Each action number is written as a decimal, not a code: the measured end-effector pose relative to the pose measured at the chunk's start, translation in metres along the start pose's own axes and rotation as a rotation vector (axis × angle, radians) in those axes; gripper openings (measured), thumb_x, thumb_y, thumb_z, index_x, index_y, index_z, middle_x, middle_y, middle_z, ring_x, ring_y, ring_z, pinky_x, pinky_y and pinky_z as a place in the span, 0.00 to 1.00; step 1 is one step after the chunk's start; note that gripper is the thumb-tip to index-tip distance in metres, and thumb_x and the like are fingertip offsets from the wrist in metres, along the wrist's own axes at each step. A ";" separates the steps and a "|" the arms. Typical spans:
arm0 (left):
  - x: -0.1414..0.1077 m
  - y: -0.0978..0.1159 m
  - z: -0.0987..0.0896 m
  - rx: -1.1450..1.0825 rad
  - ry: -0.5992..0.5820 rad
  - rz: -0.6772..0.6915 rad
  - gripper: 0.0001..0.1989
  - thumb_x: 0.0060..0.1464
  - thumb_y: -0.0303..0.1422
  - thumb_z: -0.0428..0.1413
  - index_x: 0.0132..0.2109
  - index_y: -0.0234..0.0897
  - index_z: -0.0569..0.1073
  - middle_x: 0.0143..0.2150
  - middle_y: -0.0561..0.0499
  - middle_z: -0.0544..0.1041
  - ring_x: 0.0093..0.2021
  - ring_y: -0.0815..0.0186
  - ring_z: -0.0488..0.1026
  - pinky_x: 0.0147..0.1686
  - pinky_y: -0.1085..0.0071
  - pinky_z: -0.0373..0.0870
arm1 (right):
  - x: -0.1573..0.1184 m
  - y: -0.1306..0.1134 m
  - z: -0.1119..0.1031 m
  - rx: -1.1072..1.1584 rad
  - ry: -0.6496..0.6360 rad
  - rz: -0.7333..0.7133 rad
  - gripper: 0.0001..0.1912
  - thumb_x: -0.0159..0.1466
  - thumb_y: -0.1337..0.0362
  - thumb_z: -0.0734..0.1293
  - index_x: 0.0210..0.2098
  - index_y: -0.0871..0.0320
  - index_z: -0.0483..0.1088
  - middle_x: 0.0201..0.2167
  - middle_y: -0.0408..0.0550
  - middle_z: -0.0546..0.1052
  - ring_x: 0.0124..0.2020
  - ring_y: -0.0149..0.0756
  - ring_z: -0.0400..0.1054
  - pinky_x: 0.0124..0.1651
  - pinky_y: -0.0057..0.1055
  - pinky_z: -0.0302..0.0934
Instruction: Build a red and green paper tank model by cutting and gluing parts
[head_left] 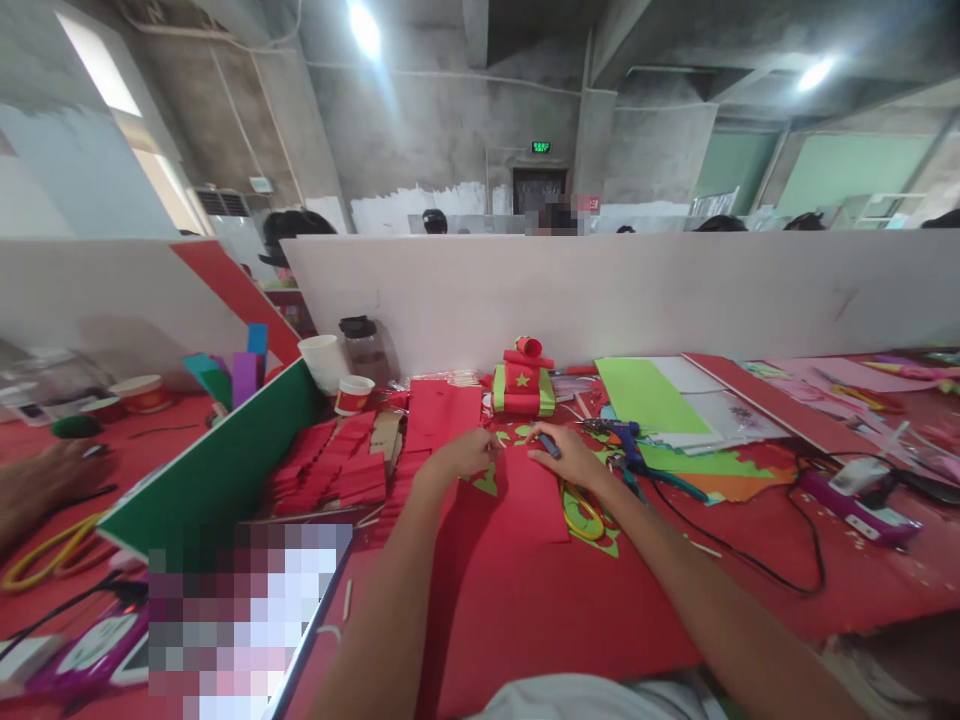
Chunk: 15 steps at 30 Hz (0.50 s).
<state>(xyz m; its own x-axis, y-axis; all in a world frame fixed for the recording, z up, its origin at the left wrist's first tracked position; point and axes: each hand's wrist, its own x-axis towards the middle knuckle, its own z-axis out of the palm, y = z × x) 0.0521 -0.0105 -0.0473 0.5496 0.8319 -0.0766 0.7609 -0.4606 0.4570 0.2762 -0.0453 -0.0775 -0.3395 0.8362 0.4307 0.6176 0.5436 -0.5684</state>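
A sheet of red paper (525, 500) lies on the red tabletop in front of me. My left hand (474, 453) is closed at the sheet's far left edge, its fingertips pinched; whatever may be between them is too small to make out. At the far right edge, my right hand (570, 455) is curled around a short dark blue stick-like tool (550, 445), whose exact kind I cannot tell. Yellow-handled scissors (583, 515) lie beside the right forearm, partly over green paper scraps. Beyond the hands stands a red and green paper model (523, 385) with a star on it.
Stacks of red paper pieces (330, 465) lie left, near a paper cup (354, 395) and a dark-lidded bottle (364, 345). A blue glue gun (626, 440) with a cord and green sheets (649, 400) lie right. A phone-like screen (300, 620) is front left. Another person's hand (56, 480) is beyond the green divider (217, 465).
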 end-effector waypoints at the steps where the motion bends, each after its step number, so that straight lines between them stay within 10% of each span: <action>1: 0.000 -0.002 0.000 -0.006 -0.017 0.010 0.09 0.50 0.25 0.50 0.33 0.35 0.75 0.28 0.52 0.75 0.27 0.68 0.69 0.29 0.74 0.62 | 0.000 0.001 0.001 -0.015 -0.005 0.005 0.10 0.61 0.63 0.67 0.41 0.58 0.72 0.33 0.45 0.76 0.32 0.35 0.67 0.36 0.28 0.55; 15: 0.003 -0.018 0.009 -0.163 -0.164 -0.051 0.12 0.45 0.34 0.61 0.38 0.38 0.71 0.36 0.52 0.79 0.36 0.64 0.75 0.32 0.75 0.67 | 0.000 0.009 0.014 -0.236 -0.085 -0.006 0.12 0.57 0.67 0.70 0.42 0.56 0.73 0.37 0.50 0.78 0.37 0.40 0.70 0.39 0.31 0.58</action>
<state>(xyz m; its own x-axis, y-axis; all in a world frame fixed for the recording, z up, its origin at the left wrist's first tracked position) 0.0430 -0.0029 -0.0638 0.5706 0.7853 -0.2401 0.7308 -0.3523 0.5846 0.2720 -0.0390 -0.0925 -0.3963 0.8415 0.3673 0.7602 0.5250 -0.3826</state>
